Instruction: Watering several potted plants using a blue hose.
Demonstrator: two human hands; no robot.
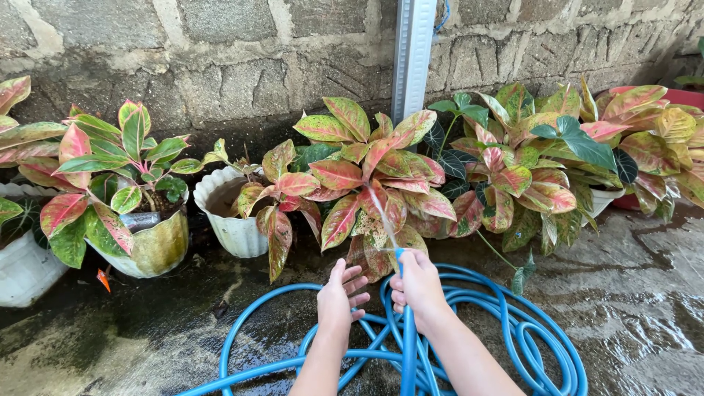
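Right hand is clenched around the end of a blue garden hose, gripping it just below the tip so the nozzle end pokes out above the fist. A thin stream of water shoots up and away from it, straight into the red-and-green leafy plant in the middle of the row. Left hand is released, fingers spread and flat, holding nothing; it hovers just beside the right hand, a little to the left of the hose end, not touching it as far as I can see.

The rest of the hose lies in loose coils on the wet concrete floor, looping around right under both forearms and out to the right.

Behind all that there's a line of potted plants against a rough stone wall. On the left a plant with pink-edged leaves sits in a yellowish-white pot, and next to it a white scalloped pot with only a small sprig in it. Far left edge shows part of another white pot. To the right a bushier clump with darker green leaves mixed in. A grey metal post runs up the wall behind the middle plant.
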